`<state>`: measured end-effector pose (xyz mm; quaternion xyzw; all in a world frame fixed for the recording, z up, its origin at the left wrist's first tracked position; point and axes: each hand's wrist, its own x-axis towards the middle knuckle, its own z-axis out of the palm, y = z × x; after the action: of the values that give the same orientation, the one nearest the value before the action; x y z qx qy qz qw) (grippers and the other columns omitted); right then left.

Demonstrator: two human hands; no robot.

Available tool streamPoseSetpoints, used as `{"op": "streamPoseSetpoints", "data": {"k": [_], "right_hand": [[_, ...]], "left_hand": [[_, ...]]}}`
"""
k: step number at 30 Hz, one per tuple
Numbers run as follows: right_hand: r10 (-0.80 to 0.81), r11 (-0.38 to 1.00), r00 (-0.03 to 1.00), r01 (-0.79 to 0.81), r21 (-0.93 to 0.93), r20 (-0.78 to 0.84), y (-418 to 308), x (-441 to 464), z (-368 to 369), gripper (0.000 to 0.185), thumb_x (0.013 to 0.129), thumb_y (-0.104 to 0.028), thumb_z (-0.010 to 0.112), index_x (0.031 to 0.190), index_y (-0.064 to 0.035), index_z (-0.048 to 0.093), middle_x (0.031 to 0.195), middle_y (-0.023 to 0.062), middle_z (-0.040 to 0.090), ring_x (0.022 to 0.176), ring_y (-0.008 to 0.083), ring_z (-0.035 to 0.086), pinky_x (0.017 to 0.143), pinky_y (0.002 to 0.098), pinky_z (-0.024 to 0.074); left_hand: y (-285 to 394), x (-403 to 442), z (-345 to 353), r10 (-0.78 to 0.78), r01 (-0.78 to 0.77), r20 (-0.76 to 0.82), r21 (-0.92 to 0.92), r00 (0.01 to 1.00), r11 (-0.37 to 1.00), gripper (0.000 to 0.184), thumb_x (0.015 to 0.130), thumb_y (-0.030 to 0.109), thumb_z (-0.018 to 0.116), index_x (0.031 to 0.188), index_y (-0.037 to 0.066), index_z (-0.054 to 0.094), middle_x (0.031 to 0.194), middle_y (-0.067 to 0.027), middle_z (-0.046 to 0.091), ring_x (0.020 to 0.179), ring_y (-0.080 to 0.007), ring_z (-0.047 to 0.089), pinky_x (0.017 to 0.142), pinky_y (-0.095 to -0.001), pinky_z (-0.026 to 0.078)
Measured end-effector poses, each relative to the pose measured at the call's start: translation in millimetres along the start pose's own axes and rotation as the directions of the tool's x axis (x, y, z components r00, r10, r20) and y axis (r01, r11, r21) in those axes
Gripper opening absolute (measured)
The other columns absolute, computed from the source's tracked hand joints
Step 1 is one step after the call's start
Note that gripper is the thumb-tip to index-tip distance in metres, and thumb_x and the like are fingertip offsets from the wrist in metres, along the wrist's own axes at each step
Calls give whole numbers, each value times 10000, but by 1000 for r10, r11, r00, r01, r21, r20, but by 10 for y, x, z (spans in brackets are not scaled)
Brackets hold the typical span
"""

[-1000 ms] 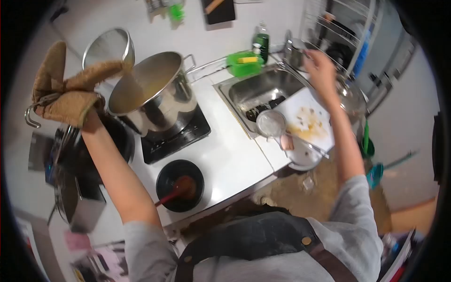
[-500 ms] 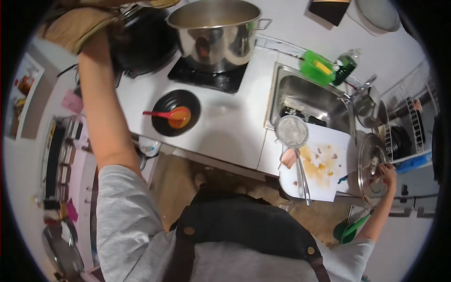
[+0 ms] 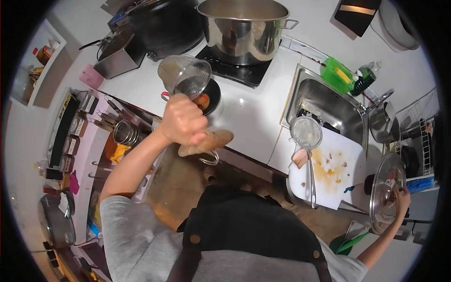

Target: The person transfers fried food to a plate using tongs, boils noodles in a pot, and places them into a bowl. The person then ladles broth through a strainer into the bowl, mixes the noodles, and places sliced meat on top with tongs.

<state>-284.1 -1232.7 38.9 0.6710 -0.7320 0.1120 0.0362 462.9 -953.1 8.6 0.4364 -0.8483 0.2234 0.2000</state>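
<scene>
My left hand (image 3: 184, 120) is bare and closed round the handle of a mesh strainer (image 3: 192, 79), whose basket is raised over the black bowl (image 3: 213, 96). A tan mitt (image 3: 206, 142) and a metal hook (image 3: 210, 159) show just below this hand; how they are held is unclear. At the right, my right hand (image 3: 402, 199) has its fingers closed on the knob of a large metal lid (image 3: 387, 188), held upright beyond the white cutting board (image 3: 352, 160). The steel pot (image 3: 244, 40) stands uncovered on the black hob (image 3: 235, 73).
A small strainer (image 3: 306, 133) rests by the sink (image 3: 345, 110) and over the stained board. Behind the sink is a green basket (image 3: 337, 75). A black pot (image 3: 164, 26) and a metal box (image 3: 120, 54) stand at the back left. The counter edge runs before me.
The view has swung left and down. My left hand, in the mitt before, now shows bare and nearer, with a strainer. My right hand went from empty beside the sink to the lid's knob.
</scene>
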Motion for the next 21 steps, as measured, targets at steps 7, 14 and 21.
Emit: {"op": "streamPoseSetpoints", "data": {"k": [7,14,21], "right_hand": [[-111,971,994,111,212,-11,-607,-421,-940,388,766,-150,649,1117,-7,565,769,65,579,664,135,519,615,271,421],[-500,828,866,483,286,-17,-2653,-121,-1292,353,816,-139,606,1134,0,540,732,15,547,641,77,496,566,240,383],[-798,526,578,806,271,-170,-5621,-24,-1100,438,715,-353,674,1021,-40,652,831,114,662,748,196,614,726,292,464]], "left_hand": [[108,-283,332,114,-102,127,-100,985,990,304,676,357,657,569,148,463,572,8,407,533,-154,455,518,-274,355],[-138,-485,120,243,-224,192,-118,951,967,310,715,375,643,597,147,469,595,17,417,568,-151,469,544,-271,372],[-485,-514,-577,161,-167,-80,-73,984,983,291,736,368,615,602,148,481,592,30,440,577,-169,497,576,-289,404]]}}
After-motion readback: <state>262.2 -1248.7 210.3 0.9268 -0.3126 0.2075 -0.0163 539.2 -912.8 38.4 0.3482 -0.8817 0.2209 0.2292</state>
